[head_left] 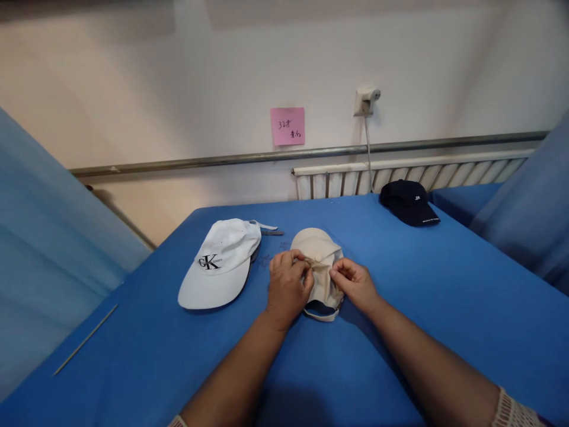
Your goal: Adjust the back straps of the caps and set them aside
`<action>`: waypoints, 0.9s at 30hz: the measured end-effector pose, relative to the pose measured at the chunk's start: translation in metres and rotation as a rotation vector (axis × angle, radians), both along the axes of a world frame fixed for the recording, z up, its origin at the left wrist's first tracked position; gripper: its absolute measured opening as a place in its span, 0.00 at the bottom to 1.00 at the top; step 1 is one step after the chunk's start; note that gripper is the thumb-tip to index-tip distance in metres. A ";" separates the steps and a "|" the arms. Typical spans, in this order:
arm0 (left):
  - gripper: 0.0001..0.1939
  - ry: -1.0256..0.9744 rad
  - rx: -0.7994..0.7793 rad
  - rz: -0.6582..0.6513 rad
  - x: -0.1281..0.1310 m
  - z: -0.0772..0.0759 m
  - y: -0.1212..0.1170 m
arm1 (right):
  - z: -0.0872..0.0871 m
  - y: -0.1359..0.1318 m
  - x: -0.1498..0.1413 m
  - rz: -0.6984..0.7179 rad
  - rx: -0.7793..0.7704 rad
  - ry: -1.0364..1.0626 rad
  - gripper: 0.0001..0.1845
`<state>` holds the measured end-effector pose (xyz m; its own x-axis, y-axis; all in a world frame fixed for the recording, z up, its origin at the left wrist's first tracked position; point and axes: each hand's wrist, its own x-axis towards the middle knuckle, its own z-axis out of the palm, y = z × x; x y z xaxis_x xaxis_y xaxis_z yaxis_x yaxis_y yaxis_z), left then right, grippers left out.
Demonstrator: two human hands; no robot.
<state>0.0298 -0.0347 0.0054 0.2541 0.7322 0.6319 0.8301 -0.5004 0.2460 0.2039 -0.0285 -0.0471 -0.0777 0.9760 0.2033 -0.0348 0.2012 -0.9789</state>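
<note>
A beige baseball cap (323, 281) lies on the blue-covered table between my two hands, its brim toward the wall and its back strap toward me. My left hand (288, 283) pinches the fabric on the cap's left side. On the other side, the fingertips of my right hand (355, 283) pinch the crown's right side. Left of my hands rests a white cap (229, 255) with black lettering, its brim pointing toward me and its strap loose at the back. A dark navy cap (408, 201) sits near the table's far right edge.
The blue table (178, 362) has a thin stick (85, 340) at its left. Behind it are a metal rail (222, 160), a radiator (333, 181), a pink note (287, 126) and a socket with a plugged cord (366, 102). Blue curtains (53, 255) hang at both sides.
</note>
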 end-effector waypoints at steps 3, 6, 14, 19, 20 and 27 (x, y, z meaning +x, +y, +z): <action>0.04 -0.076 -0.013 -0.034 -0.001 -0.002 0.001 | -0.002 0.001 0.000 0.002 0.005 -0.021 0.13; 0.05 -0.269 -0.081 -0.074 -0.005 -0.003 0.001 | -0.006 0.005 0.002 -0.038 0.042 -0.046 0.13; 0.03 -0.338 -0.108 -0.075 -0.010 -0.003 0.001 | -0.002 0.006 0.002 -0.257 0.230 -0.278 0.08; 0.04 -0.298 -0.113 -0.115 -0.007 -0.007 0.000 | 0.013 0.000 0.002 -0.212 0.457 -0.502 0.13; 0.03 -0.301 -0.116 -0.118 -0.007 -0.007 -0.001 | 0.015 0.001 0.002 -0.211 0.476 -0.535 0.12; 0.03 -0.326 -0.142 -0.136 -0.007 -0.009 0.000 | 0.014 0.008 0.007 -0.239 0.448 -0.622 0.06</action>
<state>0.0229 -0.0349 -0.0036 0.1573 0.7919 0.5900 0.6251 -0.5424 0.5613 0.2104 -0.0206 -0.0329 -0.1045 0.8165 0.5678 0.5847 0.5123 -0.6291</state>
